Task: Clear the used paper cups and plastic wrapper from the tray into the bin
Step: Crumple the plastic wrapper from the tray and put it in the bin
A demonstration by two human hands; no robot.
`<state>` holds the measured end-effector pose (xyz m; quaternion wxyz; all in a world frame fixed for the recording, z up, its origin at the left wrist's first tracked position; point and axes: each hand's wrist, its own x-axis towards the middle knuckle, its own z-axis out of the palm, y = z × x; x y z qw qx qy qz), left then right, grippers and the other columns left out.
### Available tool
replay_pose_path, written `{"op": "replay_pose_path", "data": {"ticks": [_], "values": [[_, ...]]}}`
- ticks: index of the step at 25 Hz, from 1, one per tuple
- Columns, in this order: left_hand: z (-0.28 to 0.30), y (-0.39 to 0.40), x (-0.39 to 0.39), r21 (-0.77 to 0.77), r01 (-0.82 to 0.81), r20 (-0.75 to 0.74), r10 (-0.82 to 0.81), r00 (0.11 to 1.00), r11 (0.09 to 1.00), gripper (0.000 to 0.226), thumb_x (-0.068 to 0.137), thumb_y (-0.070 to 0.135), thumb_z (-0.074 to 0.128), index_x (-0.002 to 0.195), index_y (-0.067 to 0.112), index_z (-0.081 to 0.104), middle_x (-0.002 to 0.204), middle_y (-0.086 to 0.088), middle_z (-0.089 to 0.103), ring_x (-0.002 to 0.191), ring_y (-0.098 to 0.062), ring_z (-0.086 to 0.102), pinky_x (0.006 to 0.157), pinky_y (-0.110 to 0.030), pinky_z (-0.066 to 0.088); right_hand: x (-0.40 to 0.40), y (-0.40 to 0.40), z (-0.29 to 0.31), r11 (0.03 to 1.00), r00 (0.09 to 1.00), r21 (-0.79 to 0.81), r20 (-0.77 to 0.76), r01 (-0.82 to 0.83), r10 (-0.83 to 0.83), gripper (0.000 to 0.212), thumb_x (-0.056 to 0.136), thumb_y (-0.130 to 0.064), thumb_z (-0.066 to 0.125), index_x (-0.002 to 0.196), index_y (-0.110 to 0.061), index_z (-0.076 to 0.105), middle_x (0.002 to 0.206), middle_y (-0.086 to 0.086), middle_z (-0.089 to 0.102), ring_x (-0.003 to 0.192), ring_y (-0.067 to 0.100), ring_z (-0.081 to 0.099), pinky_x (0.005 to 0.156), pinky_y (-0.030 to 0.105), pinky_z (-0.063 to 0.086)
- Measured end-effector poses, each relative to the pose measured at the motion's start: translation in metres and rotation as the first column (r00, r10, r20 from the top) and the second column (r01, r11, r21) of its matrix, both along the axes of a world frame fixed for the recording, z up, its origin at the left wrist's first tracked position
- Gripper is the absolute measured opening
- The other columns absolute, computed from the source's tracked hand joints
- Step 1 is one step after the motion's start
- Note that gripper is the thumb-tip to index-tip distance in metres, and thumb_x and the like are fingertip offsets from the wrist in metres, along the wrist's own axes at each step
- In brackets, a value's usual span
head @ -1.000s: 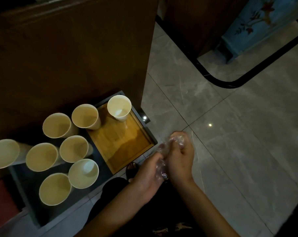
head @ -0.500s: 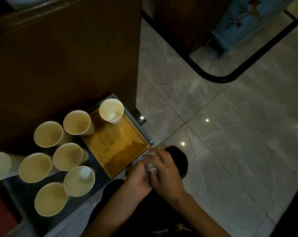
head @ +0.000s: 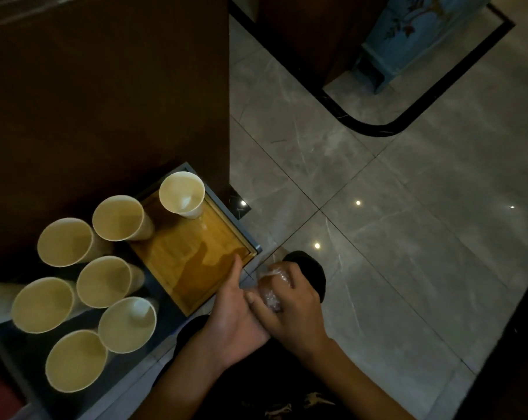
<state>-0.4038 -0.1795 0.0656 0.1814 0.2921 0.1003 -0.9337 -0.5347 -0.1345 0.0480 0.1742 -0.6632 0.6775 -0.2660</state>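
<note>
The right hand (head: 290, 304) is closing its fingers (head: 282, 275) around the crumpled clear wrapper (head: 270, 294), which is sitting in the palm just off the tray's (head: 196, 265) near corner, over the floor (head: 408, 237). The left hand (head: 235, 313) is lying against the right hand, touching it at the wrist side. Its thumb is pointing up and is reaching over the tray's near edge. Whether its other fingers are also pinching the wrapper I cannot tell, because the right hand is covering them.

The tray is showing a bare wooden bottom with a dark rim. One cup (head: 182, 195) is standing upright in the tray's far corner. A second cup (head: 118, 218) is standing at the tray's left edge; whether it is inside the rim or just outside is not clear. Five more cups (head: 103, 281) are standing upright in a cluster to the left of the tray, on a dark surface, close to one another. Part of one further cup is showing at the picture's left edge.

Just beyond the right hand, near the tray's near corner, a dark round thing (head: 309, 265) is partly showing; what it is I cannot tell.
</note>
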Motion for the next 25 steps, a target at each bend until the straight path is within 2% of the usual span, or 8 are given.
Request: {"op": "replay_pose_path", "data": {"ticks": [4,7,10,13,14,16,21,25], "values": [[0.004,0.008,-0.009,-0.095,0.083,-0.033,-0.086,0.996,0.992,0.096,0.085,0.081,0.042,0.146,0.006,0.047,0.152,-0.02,0.042,0.143,-0.031,0.039,0.123,-0.047,0.019,-0.007,-0.004,-0.004,0.993,0.996,-0.075,0.021,0.093,-0.092,0.026,0.093,-0.033,0.062,0.077,-0.012,0.068,0.084,0.001,0.063,0.069,0.01,0.058,0.058,0.018,0.044],[0.001,0.018,-0.021,-0.184,0.264,0.138,-0.241,0.961,0.947,0.099,0.084,0.084,0.033,0.143,0.007,0.05,0.141,-0.022,0.054,0.136,-0.031,0.049,0.119,-0.044,0.029,-0.019,0.0,-0.01,0.986,0.984,0.026,0.064,0.162,-0.163,0.031,0.093,-0.031,0.059,0.068,-0.015,0.064,0.069,-0.004,0.058,0.056,0.007,0.05,0.054,0.014,0.033],[0.0,0.024,-0.039,-0.321,0.636,0.469,-0.466,0.751,0.702,0.099,0.083,0.085,0.018,0.14,0.012,0.052,0.13,-0.017,0.064,0.123,-0.021,0.06,0.112,-0.036,0.038,-0.039,0.007,-0.019,0.93,0.915,0.229,0.219,0.289,-0.339,0.039,0.096,-0.026,0.059,0.058,-0.026,0.053,0.053,-0.013,0.049,0.047,0.005,0.045,0.049,0.013,0.03],[-0.003,0.032,-0.057,-0.356,0.85,0.742,-0.435,0.51,0.388,0.051,0.1,0.059,0.034,0.123,0.023,0.061,0.114,0.0,0.073,0.105,-0.009,0.068,0.109,-0.04,0.042,-0.062,0.018,-0.028,0.78,0.696,0.442,0.38,0.443,-0.61,0.054,0.1,-0.015,0.059,0.05,-0.026,0.041,0.043,-0.011,0.047,0.042,0.003,0.041,0.045,0.019,0.032],[-0.007,0.036,-0.063,-0.345,0.886,0.812,-0.375,0.447,0.309,0.038,0.101,0.052,0.041,0.12,0.024,0.061,0.11,0.003,0.073,0.104,-0.009,0.067,0.108,-0.043,0.043,-0.069,0.022,-0.031,0.742,0.637,0.485,0.401,0.462,-0.658,0.054,0.101,-0.015,0.057,0.05,-0.025,0.04,0.043,-0.009,0.046,0.042,0.003,0.04,0.047,0.023,0.034],[-0.012,0.042,-0.072,-0.341,0.9,0.865,-0.284,0.413,0.272,0.028,0.097,0.048,0.054,0.121,0.032,0.054,0.108,0.007,0.071,0.104,-0.007,0.065,0.106,-0.044,0.045,-0.079,0.031,-0.034,0.691,0.545,0.549,0.436,0.47,-0.717,0.05,0.102,-0.017,0.054,0.054,-0.017,0.043,0.047,-0.003,0.046,0.046,0.012,0.042,0.049,0.029,0.036],[-0.026,0.056,-0.098,-0.418,0.883,0.856,-0.232,0.461,0.214,0.051,0.084,0.054,0.063,0.132,0.05,0.044,0.111,0.022,0.066,0.097,0.01,0.063,0.094,-0.027,0.055,-0.099,0.044,-0.045,0.548,0.276,0.684,0.475,0.482,-0.835,0.04,0.105,-0.024,0.048,0.072,-0.006,0.06,0.067,0.01,0.063,0.062,0.017,0.06,0.062,0.031,0.048],[-0.051,0.068,-0.121,-0.413,0.9,0.889,-0.152,0.432,0.141,0.061,0.082,0.057,0.062,0.137,0.054,0.037,0.123,0.028,0.055,0.112,0.011,0.055,0.099,-0.023,0.049,-0.12,0.053,-0.063,0.5,0.188,0.751,0.468,0.431,-0.864,0.032,0.105,-0.016,0.041,0.1,-0.017,0.073,0.1,0.014,0.074,0.092,0.029,0.07,0.085,0.043,0.055]]}}
